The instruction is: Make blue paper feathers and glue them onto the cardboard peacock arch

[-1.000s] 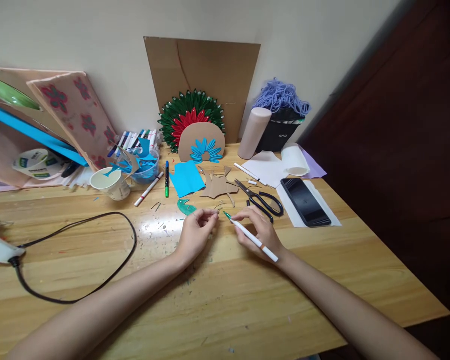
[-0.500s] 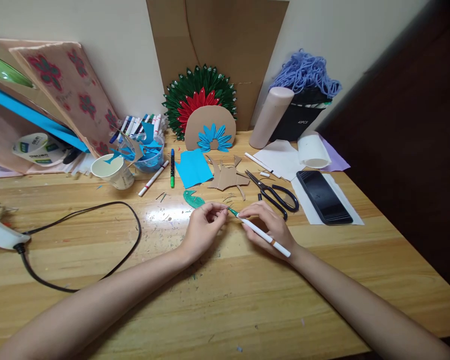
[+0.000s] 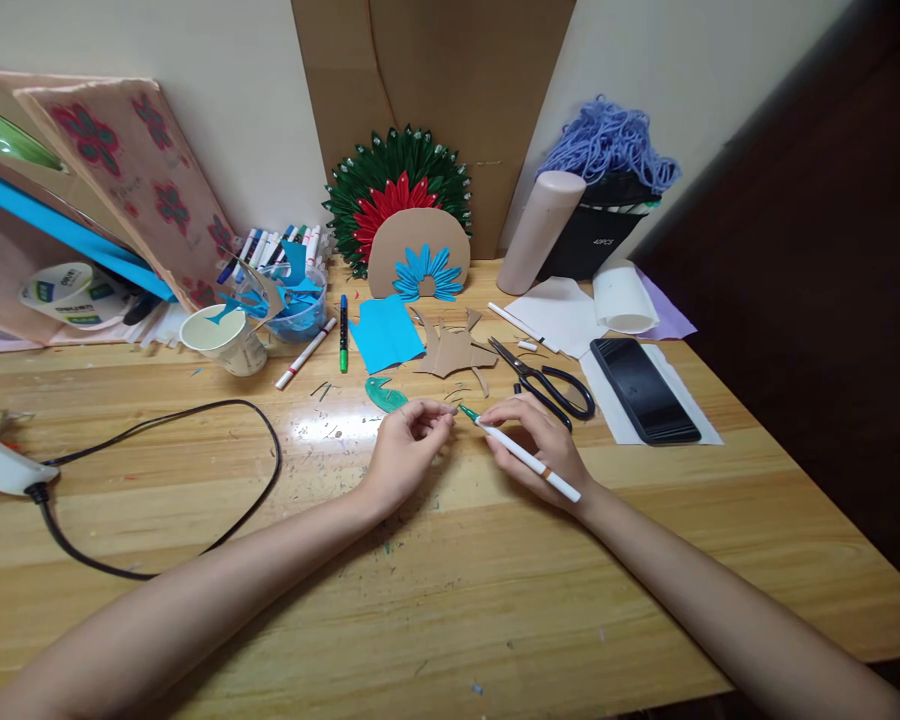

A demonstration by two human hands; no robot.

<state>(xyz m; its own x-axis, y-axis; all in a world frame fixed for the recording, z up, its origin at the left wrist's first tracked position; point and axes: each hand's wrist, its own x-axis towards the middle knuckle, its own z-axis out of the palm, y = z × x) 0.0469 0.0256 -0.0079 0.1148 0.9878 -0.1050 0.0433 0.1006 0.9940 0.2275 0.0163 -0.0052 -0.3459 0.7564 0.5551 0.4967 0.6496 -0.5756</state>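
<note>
In my right hand (image 3: 536, 445) is a white marker (image 3: 531, 461) with an orange band; its green tip points up and left. My left hand (image 3: 409, 450) is pinched closed just left of that tip, on something too small to make out. A narrow gap shows between the tip and my left fingertips. Beyond my left hand lies a green painted cutout (image 3: 385, 394). Brown cardboard scraps (image 3: 454, 352) and a blue paper piece (image 3: 387, 334) lie behind it. Black-handled scissors (image 3: 546, 383) rest just past my right hand.
A phone (image 3: 645, 390) on white paper lies at the right. Paper cup (image 3: 232, 342), tub of blue scraps (image 3: 297, 312) and loose markers stand back left. A black cord (image 3: 279, 450) loops on the left. Against the wall stands a green and red fan-shaped craft (image 3: 397, 160).
The marker tip has drawn back slightly from my left fingertips, leaving a small gap. The whole view has shifted a little.
</note>
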